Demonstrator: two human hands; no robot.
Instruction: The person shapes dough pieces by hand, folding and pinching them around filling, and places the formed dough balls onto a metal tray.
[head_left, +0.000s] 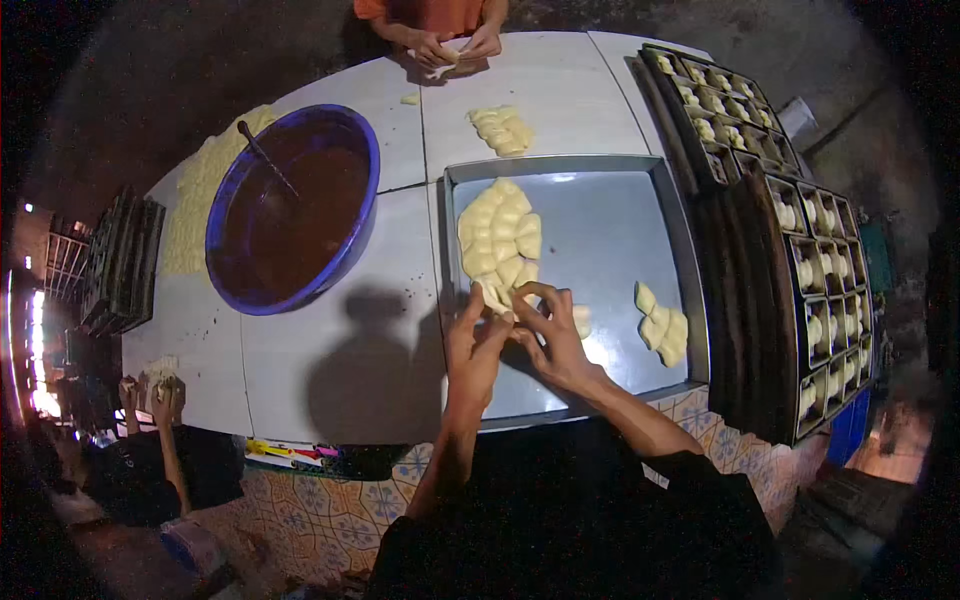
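Observation:
Both my hands work on a pale piece of dough (496,294) at the near-left part of a metal tray (675,230). My left hand (474,350) pinches it from the left, and my right hand (550,342) has its fingers bent on it from the right, the two touching or nearly touching. Just beyond them lies a cluster of pressed-together dough pieces (500,225). A smaller group of pieces (660,325) rests at the tray's right side. Another bit of dough is partly hidden behind my right hand.
A blue basin of brown mixture (355,230) with a utensil stands left, beside more dough (190,215). Dark moulds holding dough (825,300) are stacked right, others (120,260) far left. Co-workers' hands handle dough at the top (452,52) and lower left (160,400). Loose dough (500,130) lies behind the tray.

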